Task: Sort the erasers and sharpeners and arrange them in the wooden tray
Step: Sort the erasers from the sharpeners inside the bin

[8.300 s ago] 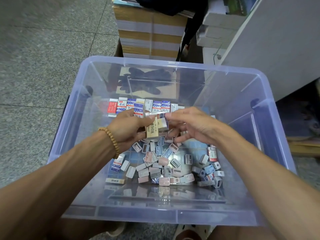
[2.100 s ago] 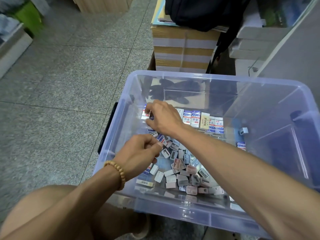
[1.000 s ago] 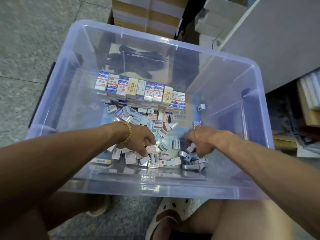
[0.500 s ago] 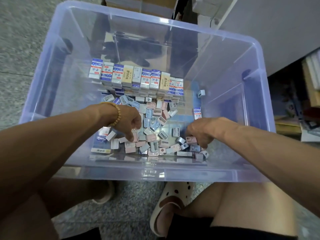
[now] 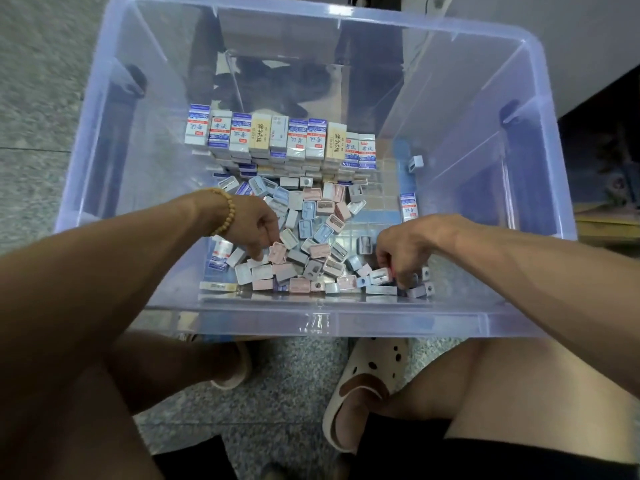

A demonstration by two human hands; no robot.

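A clear plastic bin (image 5: 329, 322) stands on the floor between my legs. Several stacks of wrapped erasers (image 5: 277, 136) line its far side in a row. A loose pile of pink, blue and white sharpeners (image 5: 318, 230) covers the near half. My left hand (image 5: 254, 225), with a bead bracelet, reaches down at the pile's left and pinches a pink sharpener (image 5: 278, 252). My right hand (image 5: 403, 249) is curled into the pile's right end, fingers closed around a small sharpener that is mostly hidden.
One eraser (image 5: 408, 206) and one blue sharpener (image 5: 415, 163) lie apart at the bin's right. More erasers (image 5: 220, 252) sit at the near left. My sandalled feet (image 5: 367, 375) rest on the speckled floor. A grey cabinet (image 5: 554, 46) stands at the far right.
My view has tilted down toward my legs. Both hands stay low in the sharpener pile, and the right hand has shifted slightly toward the near right corner.
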